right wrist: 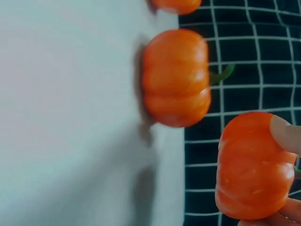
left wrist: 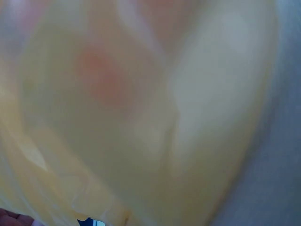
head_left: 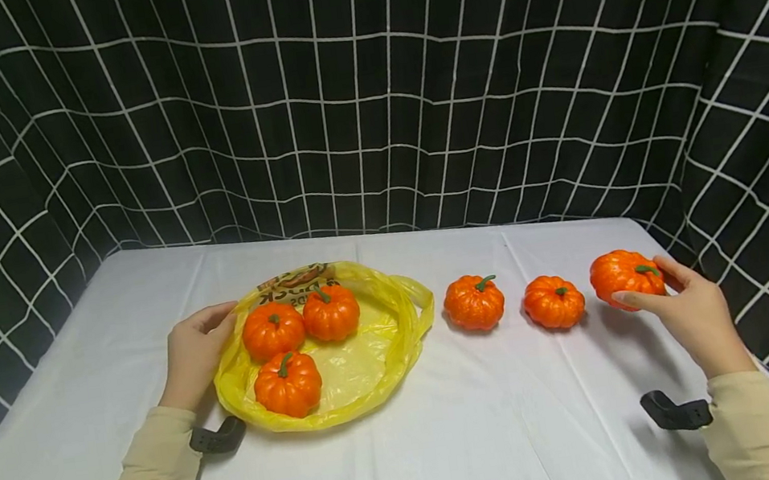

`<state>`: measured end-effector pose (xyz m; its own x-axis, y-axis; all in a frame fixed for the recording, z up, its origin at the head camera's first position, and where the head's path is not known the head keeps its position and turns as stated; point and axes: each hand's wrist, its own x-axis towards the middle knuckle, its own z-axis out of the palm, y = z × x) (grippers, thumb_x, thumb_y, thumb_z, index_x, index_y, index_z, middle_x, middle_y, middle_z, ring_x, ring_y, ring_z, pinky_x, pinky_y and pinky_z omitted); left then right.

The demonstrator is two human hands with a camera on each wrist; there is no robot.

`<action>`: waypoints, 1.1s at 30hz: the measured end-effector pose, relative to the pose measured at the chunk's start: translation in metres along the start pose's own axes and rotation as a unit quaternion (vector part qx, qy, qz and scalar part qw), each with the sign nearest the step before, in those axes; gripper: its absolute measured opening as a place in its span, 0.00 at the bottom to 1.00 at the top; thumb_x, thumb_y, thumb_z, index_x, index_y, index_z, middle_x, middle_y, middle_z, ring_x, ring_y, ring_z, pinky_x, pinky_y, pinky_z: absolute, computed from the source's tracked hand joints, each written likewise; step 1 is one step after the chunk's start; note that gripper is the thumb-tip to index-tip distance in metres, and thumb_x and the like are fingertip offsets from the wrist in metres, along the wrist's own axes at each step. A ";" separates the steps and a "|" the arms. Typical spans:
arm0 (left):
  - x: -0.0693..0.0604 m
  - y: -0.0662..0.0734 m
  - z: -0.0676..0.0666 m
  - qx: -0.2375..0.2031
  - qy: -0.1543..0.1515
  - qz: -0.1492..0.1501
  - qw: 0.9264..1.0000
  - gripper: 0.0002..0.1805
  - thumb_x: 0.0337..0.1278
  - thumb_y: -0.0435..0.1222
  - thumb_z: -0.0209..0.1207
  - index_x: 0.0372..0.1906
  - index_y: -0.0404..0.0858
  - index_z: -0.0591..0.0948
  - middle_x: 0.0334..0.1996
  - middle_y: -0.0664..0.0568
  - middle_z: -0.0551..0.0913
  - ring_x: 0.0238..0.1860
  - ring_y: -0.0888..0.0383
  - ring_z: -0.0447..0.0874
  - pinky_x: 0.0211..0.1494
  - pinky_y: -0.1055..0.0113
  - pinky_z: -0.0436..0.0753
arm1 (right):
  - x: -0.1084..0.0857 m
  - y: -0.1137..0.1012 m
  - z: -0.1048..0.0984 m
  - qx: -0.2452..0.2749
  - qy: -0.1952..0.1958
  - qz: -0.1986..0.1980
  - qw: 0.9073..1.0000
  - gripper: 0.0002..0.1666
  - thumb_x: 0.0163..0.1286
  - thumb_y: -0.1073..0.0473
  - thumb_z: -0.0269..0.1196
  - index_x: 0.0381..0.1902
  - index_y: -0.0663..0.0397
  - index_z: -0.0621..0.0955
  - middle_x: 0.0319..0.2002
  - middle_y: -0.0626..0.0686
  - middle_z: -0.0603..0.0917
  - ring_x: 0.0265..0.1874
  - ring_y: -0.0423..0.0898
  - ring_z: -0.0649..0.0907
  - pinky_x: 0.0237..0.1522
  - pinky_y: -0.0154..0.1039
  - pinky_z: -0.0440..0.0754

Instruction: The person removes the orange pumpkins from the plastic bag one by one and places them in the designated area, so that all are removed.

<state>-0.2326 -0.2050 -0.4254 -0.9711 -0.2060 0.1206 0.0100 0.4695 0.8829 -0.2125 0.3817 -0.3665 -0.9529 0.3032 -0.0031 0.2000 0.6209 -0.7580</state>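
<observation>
An open yellow plastic bag [head_left: 344,375] lies on the left half of the table, with several green-stemmed orange pumpkins in sight; three [head_left: 288,384] are inside it. My left hand [head_left: 197,355] holds the bag's left rim; its fingertips are partly hidden by the plastic. In the left wrist view the blurred bag [left wrist: 141,141] fills most of the picture. My right hand [head_left: 699,312] grips a small pumpkin [head_left: 624,277] between thumb and fingers, raised off the cloth at the far right. The right wrist view shows that pumpkin [right wrist: 254,169] with the thumb [right wrist: 286,134] on it.
Two more pumpkins rest on the white tablecloth [head_left: 454,433] between bag and right hand: one [head_left: 475,303] nearer the bag, another [head_left: 555,303] nearer the hand. A black curtain with a white grid [head_left: 368,112] stands behind and along both sides of the table.
</observation>
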 end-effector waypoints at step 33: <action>-0.001 0.002 0.000 -0.018 -0.006 -0.018 1.000 0.20 0.70 0.40 0.55 0.60 0.35 0.80 0.61 0.40 0.81 0.67 0.45 0.75 0.68 0.54 0.78 | 0.035 0.038 0.019 -0.065 -0.004 0.044 0.997 0.57 0.65 0.44 0.67 0.76 0.70 0.52 0.74 0.75 0.55 0.74 0.71 0.56 0.75 0.64 0.55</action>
<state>-0.2316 -0.2044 -0.4240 -0.9738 -0.2114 0.0832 -0.0163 0.4302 0.9026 -0.2421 0.4026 -0.4079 -0.9322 0.3547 -0.0713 0.3100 0.6813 -0.6631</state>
